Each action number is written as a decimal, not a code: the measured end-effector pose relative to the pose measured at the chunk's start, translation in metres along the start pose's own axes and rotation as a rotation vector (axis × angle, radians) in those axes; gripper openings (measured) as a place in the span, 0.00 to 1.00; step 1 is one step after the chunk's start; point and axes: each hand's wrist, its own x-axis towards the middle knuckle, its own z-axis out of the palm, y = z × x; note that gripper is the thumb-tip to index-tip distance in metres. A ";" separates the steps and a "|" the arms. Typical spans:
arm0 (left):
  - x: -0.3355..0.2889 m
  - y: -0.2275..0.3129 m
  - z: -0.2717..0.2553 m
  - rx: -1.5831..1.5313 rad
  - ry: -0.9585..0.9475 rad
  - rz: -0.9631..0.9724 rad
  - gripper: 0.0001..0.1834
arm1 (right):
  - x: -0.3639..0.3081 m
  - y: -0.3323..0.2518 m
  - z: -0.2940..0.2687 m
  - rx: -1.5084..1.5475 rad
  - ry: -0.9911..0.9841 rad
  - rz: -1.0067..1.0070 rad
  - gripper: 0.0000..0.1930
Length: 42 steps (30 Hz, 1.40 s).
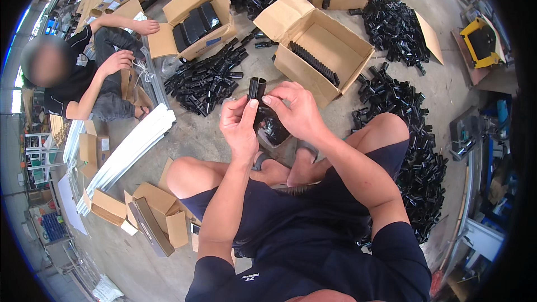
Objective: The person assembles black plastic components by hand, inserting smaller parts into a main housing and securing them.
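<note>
Your left hand (pixel 239 126) grasps a black tubular part (pixel 255 90) between thumb and fingers; your right hand (pixel 293 107) curls at its side, whether gripping I cannot tell; ahead-right, an open carton (pixel 301 78) holds one neat row (pixel 314 64), seemingly far from full; ahead-left, another carton (pixel 210 46) looks fuller; right of your hands, a large loose heap (pixel 420 162) remains.
</note>
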 end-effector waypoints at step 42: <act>-0.006 0.011 0.000 -0.023 -0.077 0.014 0.07 | -0.005 -0.002 -0.009 0.198 -0.070 0.011 0.08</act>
